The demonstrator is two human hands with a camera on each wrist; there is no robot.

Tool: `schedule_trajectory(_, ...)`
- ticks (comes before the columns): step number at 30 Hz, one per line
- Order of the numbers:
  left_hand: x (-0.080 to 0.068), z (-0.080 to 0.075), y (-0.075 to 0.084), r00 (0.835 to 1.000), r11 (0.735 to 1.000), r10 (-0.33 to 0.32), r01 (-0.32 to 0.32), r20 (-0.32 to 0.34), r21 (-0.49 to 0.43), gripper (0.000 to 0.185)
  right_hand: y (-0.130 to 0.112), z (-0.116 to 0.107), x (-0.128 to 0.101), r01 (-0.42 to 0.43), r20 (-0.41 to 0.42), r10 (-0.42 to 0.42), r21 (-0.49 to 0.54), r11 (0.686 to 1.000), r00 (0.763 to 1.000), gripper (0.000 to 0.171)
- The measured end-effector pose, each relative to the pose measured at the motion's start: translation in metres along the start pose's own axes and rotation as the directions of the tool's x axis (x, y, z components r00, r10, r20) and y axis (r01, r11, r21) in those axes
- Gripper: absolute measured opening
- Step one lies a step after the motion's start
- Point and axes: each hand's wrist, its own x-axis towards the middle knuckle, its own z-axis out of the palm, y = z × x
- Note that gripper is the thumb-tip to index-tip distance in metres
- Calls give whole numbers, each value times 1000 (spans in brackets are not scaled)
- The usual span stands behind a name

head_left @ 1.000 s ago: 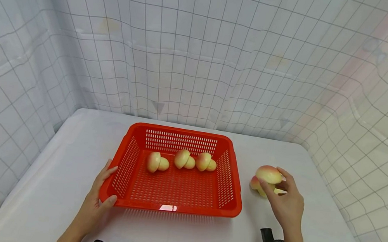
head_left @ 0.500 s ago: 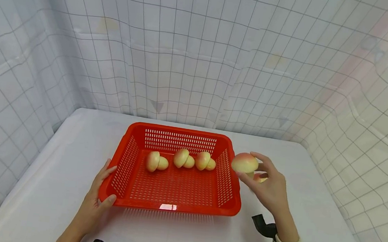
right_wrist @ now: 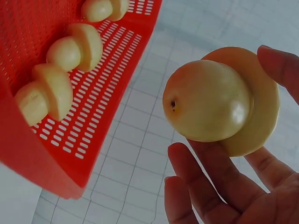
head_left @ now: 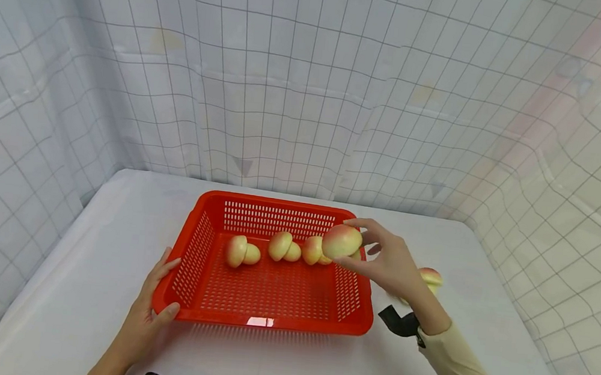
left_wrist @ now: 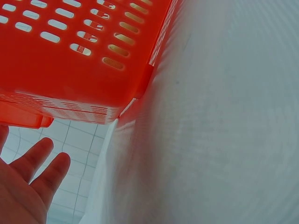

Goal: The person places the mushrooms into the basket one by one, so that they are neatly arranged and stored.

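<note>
1. Holding a toy mushroom (head_left: pixel 342 241) with a pinkish-yellow cap, the right hand (head_left: pixel 388 262) pinches it between thumb and curled fingers above the right rim of a red slotted basket (head_left: pixel 266 317); the right wrist view shows the pale stem end (right_wrist: pixel 205 100) facing the camera, with fingers (right_wrist: pixel 210 177) under the cap
2. Three more toy mushrooms lie on their sides in a row along the basket's far end: one on the left (head_left: pixel 242 252), one in the middle (head_left: pixel 284 247), and one on the right (head_left: pixel 315 251), just beside the held one
3. The left hand (head_left: pixel 149 312) rests against the basket's near left corner, fingers spread along the wall and thumb on the rim
4. Another toy mushroom (head_left: pixel 430 278) lies on the white surface (head_left: pixel 81 263), right of the basket and partly hidden behind the right wrist
</note>
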Motion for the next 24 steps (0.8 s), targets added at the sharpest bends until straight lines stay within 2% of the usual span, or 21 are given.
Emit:
schedule_trajectory(4, 0, 0, 0, 1000, 1000, -1, 1, 2, 5, 69, -5, 7, 15, 35, 90, -36, 8, 999, 995, 53)
schedule_trajectory(10, 0, 0, 1, 1000, 1000, -2, 2, 7, -12, 70, -13, 19, 32, 68, 206, -73, 30, 997, 976, 50)
schedule_trajectory(20, 0, 0, -1, 1000, 999, 19, -19, 6, -28, 70, -25, 45, 53, 104, 334, -128, 86, 991, 934, 52)
schedule_trajectory(24, -1, -1, 1, 1000, 1000, 6, -6, 2, -27, 70, -31, 58, 59, 101, 382, -129, 92, 991, 915, 52)
